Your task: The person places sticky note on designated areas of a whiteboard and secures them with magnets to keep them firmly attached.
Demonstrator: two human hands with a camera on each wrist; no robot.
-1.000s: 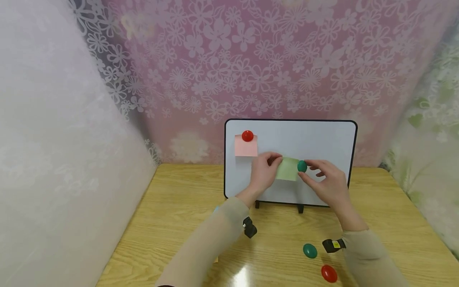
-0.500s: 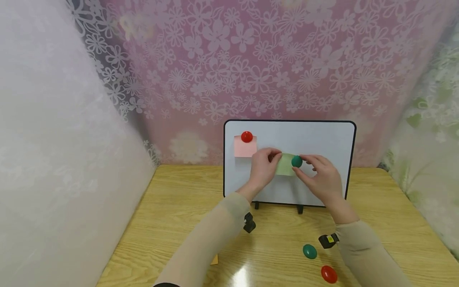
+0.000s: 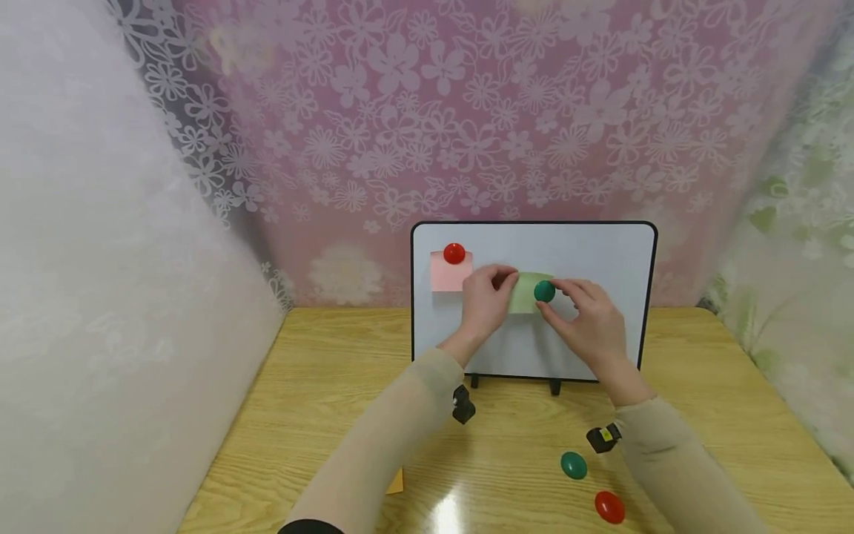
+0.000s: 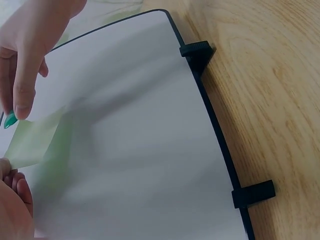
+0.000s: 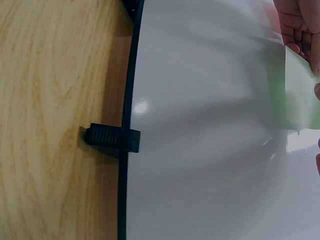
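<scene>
A green note [image 3: 527,294] is held flat against the upright whiteboard [image 3: 600,259] by the left hand [image 3: 483,302], whose grip is pinched on the note's left edge. The green magnet [image 3: 544,291] is pinched in the fingertips of the right hand [image 3: 590,322] and is set on the note's right part, so the note lies between the two hands, nearer the left one.

Glossy white board [image 3: 594,259] — black plastic frame, matt green paper note [image 3: 525,294], shiny varnished wood table [image 3: 333,386]
</scene>
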